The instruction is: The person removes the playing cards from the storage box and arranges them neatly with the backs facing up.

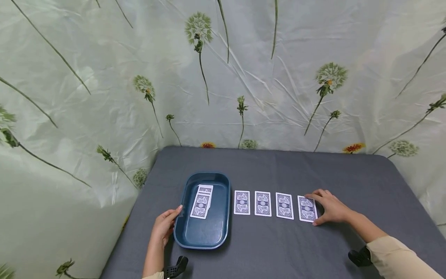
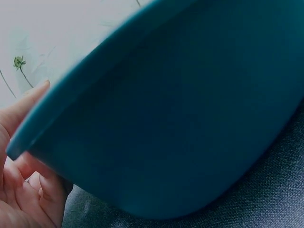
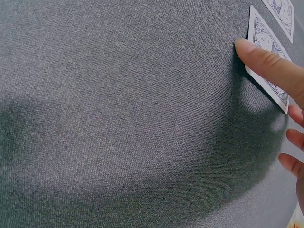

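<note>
My left hand [image 1: 163, 228] grips the left rim of a blue rectangular tray [image 1: 205, 237], thumb over the edge and the other fingers curled beneath it. The left wrist view is mostly filled by the tray's outer wall [image 2: 166, 118]. A few overlapping playing cards [image 1: 200, 206] lie face down inside the tray. On the right, my right hand [image 1: 333, 208] holds the rightmost playing card [image 1: 306, 209] between thumb and fingers at its near and far edges. That card is face down at the cloth; whether it is slightly raised is hard to tell.
Three more face-down cards, a left one [image 1: 242, 202], a middle one [image 1: 263, 204] and a right one [image 1: 284, 205], lie in a row between tray and right hand. Dark grey cloth [image 1: 271, 252] covers the table. A flower-printed curtain [image 1: 285, 97] hangs behind and at the left.
</note>
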Demonstrator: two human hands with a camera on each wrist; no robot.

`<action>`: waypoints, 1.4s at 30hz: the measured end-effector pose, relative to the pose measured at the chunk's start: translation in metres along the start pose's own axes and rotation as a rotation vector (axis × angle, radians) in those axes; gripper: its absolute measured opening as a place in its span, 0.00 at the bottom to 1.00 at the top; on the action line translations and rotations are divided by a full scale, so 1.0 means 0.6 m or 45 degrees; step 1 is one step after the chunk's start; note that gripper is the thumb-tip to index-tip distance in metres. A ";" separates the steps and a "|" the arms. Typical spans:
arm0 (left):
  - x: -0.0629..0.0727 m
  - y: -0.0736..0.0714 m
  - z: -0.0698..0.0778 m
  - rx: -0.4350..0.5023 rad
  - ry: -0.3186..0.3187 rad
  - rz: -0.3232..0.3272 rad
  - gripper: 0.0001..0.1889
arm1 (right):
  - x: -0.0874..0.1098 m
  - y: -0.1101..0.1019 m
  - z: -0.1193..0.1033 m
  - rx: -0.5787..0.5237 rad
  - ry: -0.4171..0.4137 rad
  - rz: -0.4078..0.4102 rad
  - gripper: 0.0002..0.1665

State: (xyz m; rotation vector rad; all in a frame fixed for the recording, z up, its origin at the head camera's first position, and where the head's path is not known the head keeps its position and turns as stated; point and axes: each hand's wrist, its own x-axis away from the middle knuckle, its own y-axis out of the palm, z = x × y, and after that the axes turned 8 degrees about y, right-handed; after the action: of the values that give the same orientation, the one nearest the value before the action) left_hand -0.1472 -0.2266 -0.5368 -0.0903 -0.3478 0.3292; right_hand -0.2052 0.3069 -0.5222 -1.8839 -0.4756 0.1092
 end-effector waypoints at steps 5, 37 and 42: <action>0.000 0.000 0.001 -0.001 -0.008 0.000 0.18 | -0.003 0.001 -0.002 0.028 0.039 0.007 0.56; -0.003 -0.002 -0.003 0.058 -0.004 0.005 0.17 | -0.190 0.073 -0.460 0.178 -0.380 0.453 0.38; -0.006 -0.001 -0.003 0.079 -0.008 -0.005 0.17 | -0.202 0.100 -0.489 0.197 -0.357 0.354 0.42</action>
State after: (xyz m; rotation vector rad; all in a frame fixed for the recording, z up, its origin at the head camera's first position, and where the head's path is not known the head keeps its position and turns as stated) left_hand -0.1495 -0.2281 -0.5396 -0.0276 -0.3435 0.3365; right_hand -0.2115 -0.0143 -0.4898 -1.7798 -0.3790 0.5850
